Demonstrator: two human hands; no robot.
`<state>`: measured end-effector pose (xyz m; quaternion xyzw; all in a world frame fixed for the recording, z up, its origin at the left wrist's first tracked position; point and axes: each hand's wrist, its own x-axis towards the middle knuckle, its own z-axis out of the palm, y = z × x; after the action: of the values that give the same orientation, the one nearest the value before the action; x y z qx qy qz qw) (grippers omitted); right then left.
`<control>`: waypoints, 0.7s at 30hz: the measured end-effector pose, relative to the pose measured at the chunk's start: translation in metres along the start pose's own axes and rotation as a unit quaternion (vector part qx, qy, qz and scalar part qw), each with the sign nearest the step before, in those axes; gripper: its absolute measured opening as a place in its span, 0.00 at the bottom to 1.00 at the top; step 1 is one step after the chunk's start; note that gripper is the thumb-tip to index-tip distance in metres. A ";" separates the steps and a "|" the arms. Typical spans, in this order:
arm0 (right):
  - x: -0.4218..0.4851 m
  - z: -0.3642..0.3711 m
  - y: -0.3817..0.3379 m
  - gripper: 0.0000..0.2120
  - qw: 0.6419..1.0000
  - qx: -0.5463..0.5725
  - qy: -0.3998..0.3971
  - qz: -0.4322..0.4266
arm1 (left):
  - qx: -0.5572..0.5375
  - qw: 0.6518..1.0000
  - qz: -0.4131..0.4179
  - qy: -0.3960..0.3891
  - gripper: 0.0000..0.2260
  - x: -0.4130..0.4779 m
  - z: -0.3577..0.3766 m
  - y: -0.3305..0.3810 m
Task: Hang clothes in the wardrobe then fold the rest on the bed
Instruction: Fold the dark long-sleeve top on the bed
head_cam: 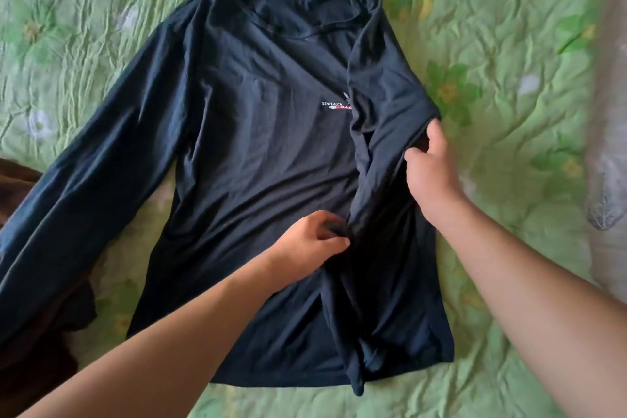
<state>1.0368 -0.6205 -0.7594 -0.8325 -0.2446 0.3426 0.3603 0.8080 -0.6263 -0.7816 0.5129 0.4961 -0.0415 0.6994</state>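
Note:
A dark navy long-sleeved shirt point(258, 146) lies face up on the green flowered bedspread point(509, 44), collar away from me, with a small white and red logo on the chest. Its right sleeve is folded inward over the body and runs down to the hem. My right hand point(431, 173) pinches the folded sleeve at the shirt's right edge. My left hand point(312, 241) pinches the same sleeve lower down, near the shirt's middle. The shirt's left sleeve stretches out flat toward the lower left.
A dark brown garment point(20, 332) lies at the left edge, partly under the shirt's outstretched sleeve. A grey patterned strip point(607, 146) runs down the right side beyond the bedspread.

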 end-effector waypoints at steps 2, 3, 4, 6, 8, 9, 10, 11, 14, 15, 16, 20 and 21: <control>-0.007 -0.002 -0.007 0.21 0.970 0.208 -0.066 0.111 | 0.027 0.999 -0.021 -0.034 0.10 -0.007 -0.001 -0.003; -0.014 -0.003 -0.007 0.16 0.948 0.254 -0.110 0.156 | 0.050 0.997 -0.030 -0.042 0.08 -0.010 0.000 -0.005; -0.026 -0.003 -0.004 0.10 0.935 0.257 -0.149 0.194 | 0.064 0.996 -0.038 -0.042 0.07 -0.015 0.002 -0.006; -0.048 -0.002 0.011 0.02 0.938 0.193 -0.179 0.225 | 0.045 0.997 -0.053 -0.022 0.10 -0.022 0.011 -0.009; -0.068 -0.001 0.028 0.02 0.959 0.104 -0.158 0.213 | 0.041 0.997 -0.063 0.004 0.20 -0.029 0.021 -0.014; -0.078 0.001 0.034 0.05 0.965 0.060 -0.146 0.210 | 0.070 0.996 -0.057 0.016 0.23 -0.032 0.025 -0.016; -0.088 0.002 0.040 0.07 0.966 0.022 -0.142 0.215 | 0.101 0.993 -0.044 0.030 0.24 -0.034 0.030 -0.020; -0.100 0.002 0.043 0.08 0.963 0.001 -0.147 0.227 | 0.125 0.991 -0.025 0.049 0.22 -0.036 0.035 -0.023; -0.137 0.004 0.053 0.11 0.943 0.011 -0.214 0.254 | 0.009 0.995 -0.038 0.088 0.13 -0.043 0.047 -0.032; -0.149 0.005 0.054 0.11 0.936 0.041 -0.239 0.255 | -0.103 0.989 -0.070 0.075 0.13 -0.047 0.050 -0.033; -0.158 0.006 0.055 0.10 0.928 0.086 -0.256 0.258 | -0.218 0.969 -0.102 0.049 0.13 -0.051 0.053 -0.035; -0.187 0.006 0.063 0.08 0.910 0.151 -0.279 0.269 | -0.174 0.975 -0.093 0.098 0.10 -0.067 0.052 -0.050; -0.193 0.006 0.067 0.06 0.915 0.107 -0.288 0.261 | -0.047 0.987 -0.050 0.144 0.12 -0.071 0.051 -0.056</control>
<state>0.9186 -0.7856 -0.7382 -0.6888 -0.0741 0.6730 0.2590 0.7734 -0.7237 -0.7680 0.4545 0.6177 0.0214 0.6414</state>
